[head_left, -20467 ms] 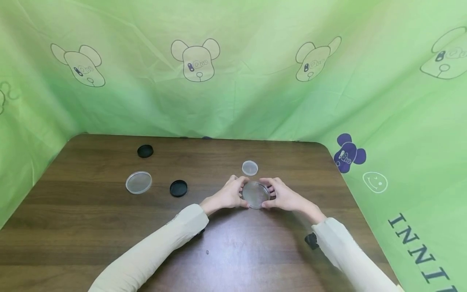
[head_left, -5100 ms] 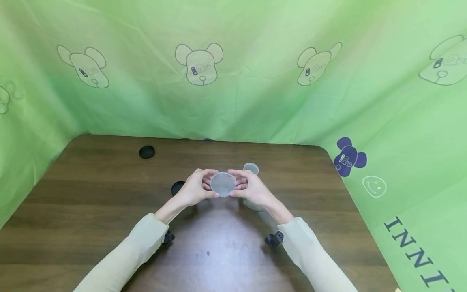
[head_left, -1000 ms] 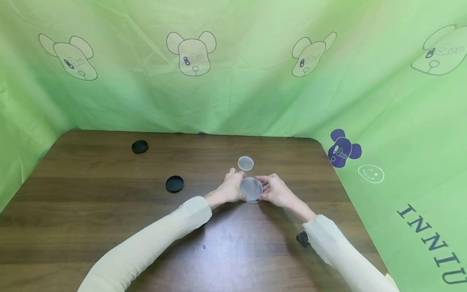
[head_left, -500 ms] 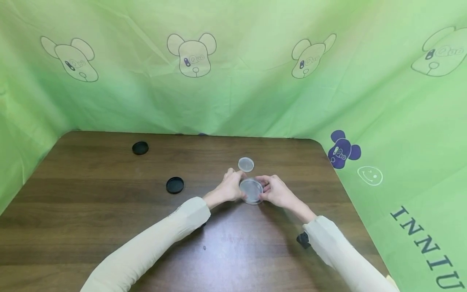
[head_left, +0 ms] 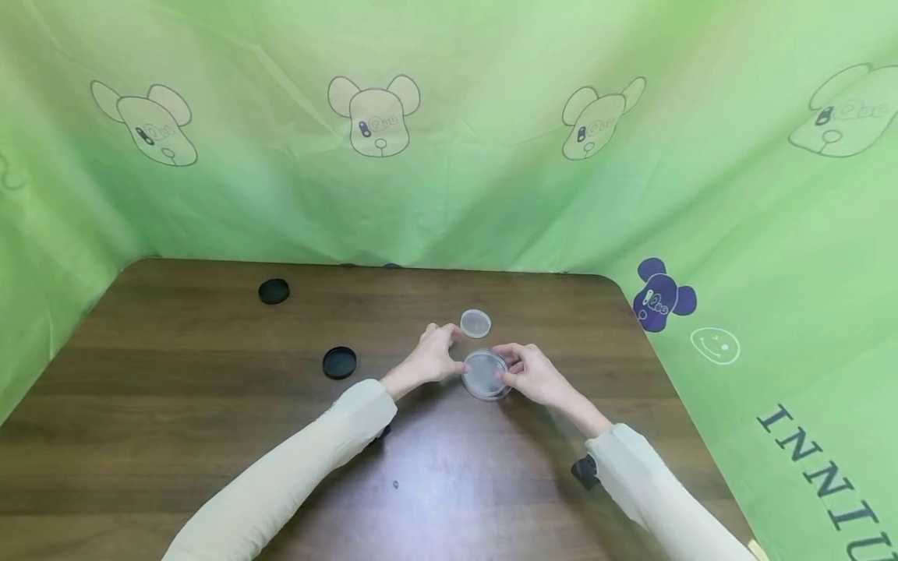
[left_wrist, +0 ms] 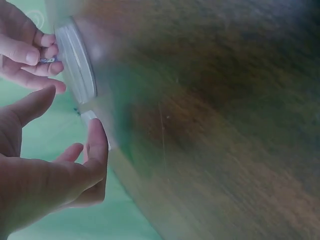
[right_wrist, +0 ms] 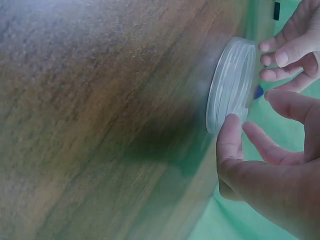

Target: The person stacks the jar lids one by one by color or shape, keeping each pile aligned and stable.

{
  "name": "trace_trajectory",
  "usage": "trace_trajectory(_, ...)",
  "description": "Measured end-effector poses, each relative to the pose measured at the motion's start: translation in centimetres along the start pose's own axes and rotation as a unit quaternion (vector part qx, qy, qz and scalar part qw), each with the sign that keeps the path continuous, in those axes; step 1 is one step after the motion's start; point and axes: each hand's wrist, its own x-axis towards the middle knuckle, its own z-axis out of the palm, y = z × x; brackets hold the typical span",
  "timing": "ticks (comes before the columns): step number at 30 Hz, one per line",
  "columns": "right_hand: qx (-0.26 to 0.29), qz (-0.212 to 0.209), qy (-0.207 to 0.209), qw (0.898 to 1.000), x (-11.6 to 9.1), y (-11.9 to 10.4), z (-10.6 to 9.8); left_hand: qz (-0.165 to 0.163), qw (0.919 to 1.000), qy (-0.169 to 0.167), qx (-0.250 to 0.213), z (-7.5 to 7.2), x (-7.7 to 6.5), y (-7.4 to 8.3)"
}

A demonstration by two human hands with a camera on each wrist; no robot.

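Observation:
Clear round plastic dishes, stacked flat one on another (head_left: 486, 375), lie on the table right of centre. My left hand (head_left: 429, 357) stands at the stack's left side with thumb and fingers spread apart and nothing between them. At the right side is my right hand (head_left: 536, 375), fingers loosely bent and thumb tip overlapping the rim in the head view. In the right wrist view the right hand (right_wrist: 270, 172) has one fingertip right at the edge of the stack (right_wrist: 227, 90), its thumb standing off. A smaller clear dish (head_left: 475, 323) lies just behind the stack.
Two black round lids lie on the left half of the brown wooden table (head_left: 210, 436): one black lid (head_left: 340, 363) nearer, another black lid (head_left: 273, 291) near the back edge. A green printed curtain (head_left: 456, 195) surrounds the table's back and sides.
A clear dish, at left 20 seconds ago and held up by both hands 5 seconds ago, now lies on the stack. My left hand has drawn back leftward; the right hand's grip has loosened.

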Motion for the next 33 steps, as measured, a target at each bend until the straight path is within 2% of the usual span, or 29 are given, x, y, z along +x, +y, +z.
trace_trajectory(3, 0.009, 0.001, -0.002, 1.0, 0.0, -0.1, 0.1, -0.006, 1.0, -0.005, 0.002, -0.4, -0.1, 0.0)
trace_trajectory(6, 0.014, 0.005, -0.002, 1.0, 0.0, -0.1, 0.1, -0.013, 0.9999, 0.004, -0.006, -0.6, 0.1, 0.0)
trace_trajectory(10, 0.018, 0.023, 0.02, 0.999, -0.1, 0.1, -0.1, -0.025, 0.9993, 0.016, -0.023, -0.8, 0.7, -0.1)
trace_trajectory(18, 0.051, 0.051, 0.048, 0.996, 1.0, 0.5, -0.7, -0.029, 0.9995, 0.003, -0.015, -1.2, 1.9, -0.8)
trace_trajectory(23, 0.099, 0.086, 0.046, 0.99, 2.3, 0.9, -1.3, -0.039, 0.9975, 0.005, -0.059, -1.4, 2.7, -0.8)
trace_trajectory(26, 0.104, 0.1, 0.042, 0.989, 2.9, 1.2, -1.7, -0.044, 0.9958, 0.009, -0.08, -1.4, 3.3, -1.0)
trace_trajectory(30, 0.096, 0.109, 0.04, 0.989, 3.5, 1.2, -2.2, -0.038, 0.9968, 0.019, -0.067, -1.4, 3.9, -1.1)
trace_trajectory(33, 0.088, 0.1, 0.036, 0.99, 4.0, 1.3, -2.4, -0.032, 0.9978, 0.019, -0.055, -1.6, 4.3, -1.1)
